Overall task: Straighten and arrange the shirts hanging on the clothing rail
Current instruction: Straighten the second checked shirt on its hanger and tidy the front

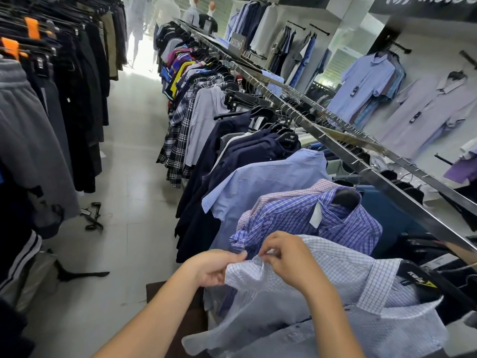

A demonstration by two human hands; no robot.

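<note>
A long metal clothing rail point(343, 151) runs from the near right to the far middle, packed with shirts on black hangers. Nearest me hangs a white shirt with a fine blue check point(343, 270). My left hand point(211, 267) pinches the edge of its sleeve from the left. My right hand point(286, 257) pinches the same sleeve edge from above, fingers curled on the fabric. Just behind it hang a blue and purple plaid shirt point(309, 215), a light blue shirt point(263, 177) and navy shirts point(232, 151). A pale dotted shirt point(361, 329) hangs in front, lowest in view.
A second rack of dark trousers and grey shorts point(38, 140) lines the left side of the tiled aisle point(134, 156). Black hangers point(93, 215) lie on the floor. Shirts point(366, 86) hang on the right wall. Mannequins stand at the far end.
</note>
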